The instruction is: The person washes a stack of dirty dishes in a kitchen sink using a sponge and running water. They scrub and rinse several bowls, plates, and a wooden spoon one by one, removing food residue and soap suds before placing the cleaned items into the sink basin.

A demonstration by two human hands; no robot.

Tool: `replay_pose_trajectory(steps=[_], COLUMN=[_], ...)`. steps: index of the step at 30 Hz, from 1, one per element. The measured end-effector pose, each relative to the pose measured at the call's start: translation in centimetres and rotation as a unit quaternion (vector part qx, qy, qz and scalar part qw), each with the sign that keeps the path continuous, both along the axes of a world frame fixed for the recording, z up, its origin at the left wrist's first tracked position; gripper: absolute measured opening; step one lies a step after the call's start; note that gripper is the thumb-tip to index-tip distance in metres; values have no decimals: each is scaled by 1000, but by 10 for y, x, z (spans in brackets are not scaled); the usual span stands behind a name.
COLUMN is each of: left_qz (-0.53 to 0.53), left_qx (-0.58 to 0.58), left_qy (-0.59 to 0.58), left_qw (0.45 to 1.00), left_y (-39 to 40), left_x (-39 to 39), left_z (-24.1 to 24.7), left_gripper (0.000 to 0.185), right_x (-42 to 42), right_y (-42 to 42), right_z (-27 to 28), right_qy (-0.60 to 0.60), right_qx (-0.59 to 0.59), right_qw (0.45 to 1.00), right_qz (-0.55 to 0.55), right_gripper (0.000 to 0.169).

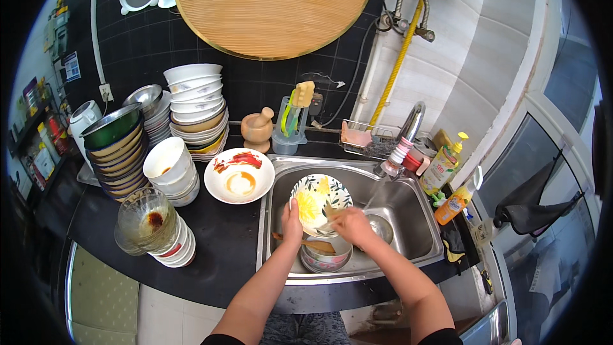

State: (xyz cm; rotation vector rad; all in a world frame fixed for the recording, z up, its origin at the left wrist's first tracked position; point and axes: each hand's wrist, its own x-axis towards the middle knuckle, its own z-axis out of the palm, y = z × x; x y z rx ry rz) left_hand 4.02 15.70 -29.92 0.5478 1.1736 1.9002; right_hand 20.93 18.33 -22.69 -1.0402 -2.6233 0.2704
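Over the stainless steel sink, my left hand grips the left rim of a patterned plate with yellow flowers and dark leaves. The plate is tilted. My right hand is at its lower right, fingers closed on a blurred tan cloth or pad against the plate's face. Beneath the plate, stacked bowls stand in the sink, with a wooden utensil lying across them. Water runs from the faucet into the basin, where a metal strainer or bowl is partly visible.
Left of the sink is a white bowl with red residue. Farther left rise stacks of white bowls, brown-sided bowls and glass bowls. A wooden mortar stands behind. A soap pump bottle and orange spray bottle stand right.
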Motion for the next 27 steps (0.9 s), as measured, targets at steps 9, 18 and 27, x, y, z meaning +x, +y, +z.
replay_pose_trajectory(steps=[9, 18, 27], left_qz=[-218, -163, -19], left_qx=[-52, -4, 51], left_qy=[-89, -21, 20], left_qw=[971, 986, 998], left_y=[-11, -11, 0], left_x=[7, 6, 0], left_z=[9, 6, -3], left_gripper=[40, 43, 41], right_x=[-33, -29, 0], right_y=[30, 43, -2], right_z=[24, 13, -13], right_qy=[110, 134, 85], right_qx=[177, 165, 81], right_qw=[978, 973, 988], right_qz=[32, -86, -98], right_gripper=[21, 26, 11])
